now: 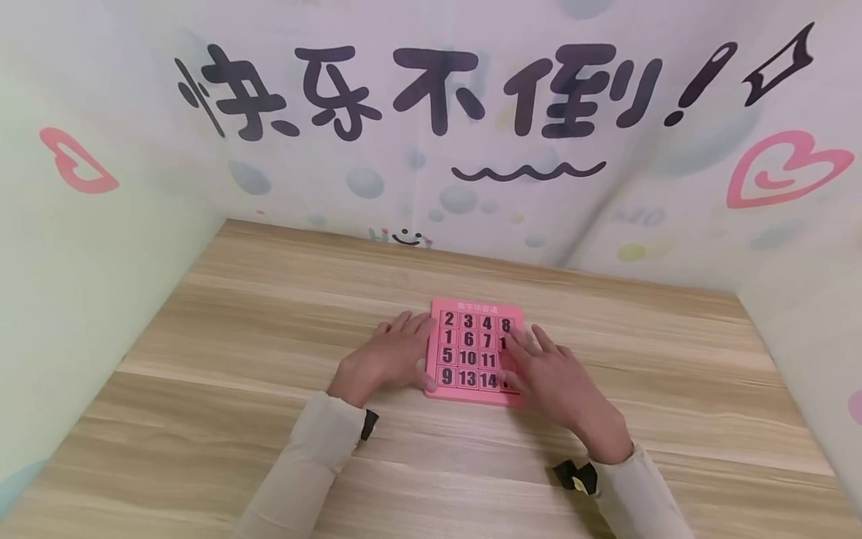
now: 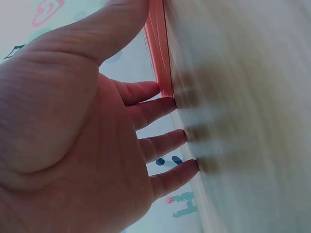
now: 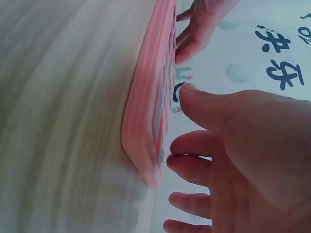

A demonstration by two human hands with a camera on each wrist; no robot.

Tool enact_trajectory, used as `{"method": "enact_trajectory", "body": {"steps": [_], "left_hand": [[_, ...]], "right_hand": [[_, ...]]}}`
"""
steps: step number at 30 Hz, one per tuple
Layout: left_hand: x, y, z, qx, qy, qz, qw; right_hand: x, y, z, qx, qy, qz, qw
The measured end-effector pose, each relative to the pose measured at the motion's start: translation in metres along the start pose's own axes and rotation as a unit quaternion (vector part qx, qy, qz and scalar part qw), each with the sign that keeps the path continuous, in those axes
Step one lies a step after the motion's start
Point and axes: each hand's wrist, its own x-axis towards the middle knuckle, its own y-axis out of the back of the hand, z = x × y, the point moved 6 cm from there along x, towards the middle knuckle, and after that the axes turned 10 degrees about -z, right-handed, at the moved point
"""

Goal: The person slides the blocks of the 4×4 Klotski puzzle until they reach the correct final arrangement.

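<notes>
A pink sliding number puzzle [image 1: 468, 349] lies flat on the table, with black numbers on square tiles; its top row reads 2, 3, 4, 8. My left hand [image 1: 390, 355] lies along the puzzle's left edge, thumb at the lower corner. In the left wrist view its fingers [image 2: 155, 148] are fairly straight, some tips at the tabletop. Over the right-hand column is my right hand [image 1: 555, 382], covering part of the tiles there. Its fingers [image 3: 192, 167] are relaxed, tips at or just above the puzzle face; contact is hard to tell.
The wood-grain table [image 1: 269, 329] extends around the puzzle. Behind it hangs a white printed backdrop [image 1: 417, 172] with large dark characters, and pale walls stand at both sides. Black straps [image 1: 576, 477] show at both wrists, by the light sleeves [image 1: 303, 464].
</notes>
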Motion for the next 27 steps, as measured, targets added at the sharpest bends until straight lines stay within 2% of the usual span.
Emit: {"method": "enact_trajectory", "body": {"steps": [16,27], "left_hand": [[0.0018,-0.0005,0.0004,0.007,0.004,-0.007,0.9999],[0.0047,-0.0029,-0.0021,0.001,0.009,-0.011,0.9999]], "right_hand": [[-0.0001,-0.0033,-0.001,0.013,-0.001,-0.032,0.9994],[-0.0058,-0.0018,-0.0048,0.002,0.006,-0.05,0.9987]]}}
